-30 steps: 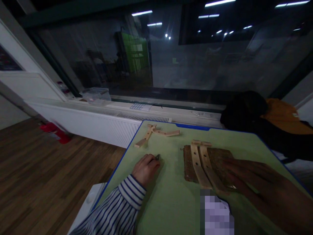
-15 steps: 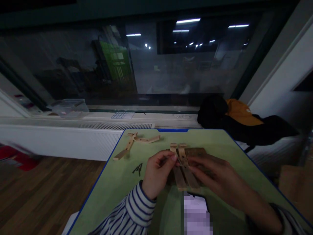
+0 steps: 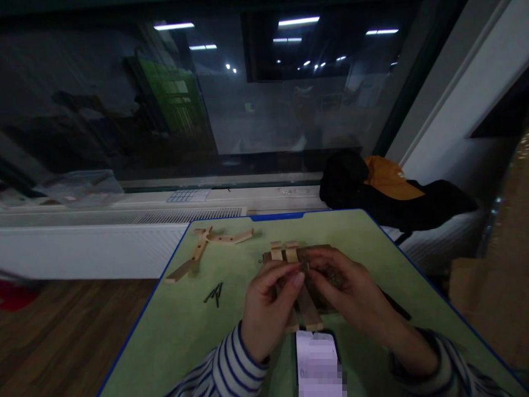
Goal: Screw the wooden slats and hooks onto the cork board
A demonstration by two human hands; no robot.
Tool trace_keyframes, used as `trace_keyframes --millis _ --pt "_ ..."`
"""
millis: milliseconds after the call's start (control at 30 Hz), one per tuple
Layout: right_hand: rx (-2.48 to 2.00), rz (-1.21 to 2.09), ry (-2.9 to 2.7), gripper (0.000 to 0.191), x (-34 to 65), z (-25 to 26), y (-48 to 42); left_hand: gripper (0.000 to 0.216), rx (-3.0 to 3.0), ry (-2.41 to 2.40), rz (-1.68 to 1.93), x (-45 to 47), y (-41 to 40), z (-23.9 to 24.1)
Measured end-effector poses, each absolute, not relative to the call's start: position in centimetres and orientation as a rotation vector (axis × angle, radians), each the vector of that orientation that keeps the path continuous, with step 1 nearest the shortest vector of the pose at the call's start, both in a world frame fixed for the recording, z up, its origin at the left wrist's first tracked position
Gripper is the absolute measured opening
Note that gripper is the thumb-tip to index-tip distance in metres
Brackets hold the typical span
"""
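My left hand (image 3: 275, 303) and my right hand (image 3: 347, 289) meet fingertip to fingertip above two light wooden pieces (image 3: 311, 311). Both are closed in a pinch, around something small that I cannot make out. The wooden pieces lie side by side, their curled upper ends (image 3: 291, 246) showing beyond my fingers and their middles hidden by my hands. Under them is a darker brown wooden box or board (image 3: 326, 249), its inside partly covered by my right hand. Small brownish bits show between the right thumb and fingers.
Several dark screws or bolts (image 3: 214, 294) lie left on the green table (image 3: 157, 331). Behind them are joined wooden pieces (image 3: 198, 248). A phone (image 3: 318, 358) lies at the front, and a thin black object (image 3: 394, 303) is right of my right hand. A black and orange bundle (image 3: 388, 182) rests by the window.
My right hand has come in from the wooden piece to meet my left fingertips, which now pinch together over the pieces. The view has shifted a little to the right.
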State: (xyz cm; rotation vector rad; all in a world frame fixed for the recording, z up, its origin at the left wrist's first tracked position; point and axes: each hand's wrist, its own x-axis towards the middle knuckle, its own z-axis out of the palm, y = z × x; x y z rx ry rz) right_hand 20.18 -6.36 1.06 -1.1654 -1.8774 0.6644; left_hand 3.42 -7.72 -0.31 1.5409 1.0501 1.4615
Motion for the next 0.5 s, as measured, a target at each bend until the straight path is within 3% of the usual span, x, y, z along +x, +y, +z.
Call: trace_keyframes --millis 200,500 --pt "-1.257 0.543 -1.883 0.02 22.6 -0.9 -5.8 0.033 2.417 0.812 1.35 1.8 -9.4 -1.9" --pt "-1.326 0.464 -1.963 0.016 23.0 -1.8 -6.3 0.017 2.622 0.757 1.208 1.6 -8.4 -2.4"
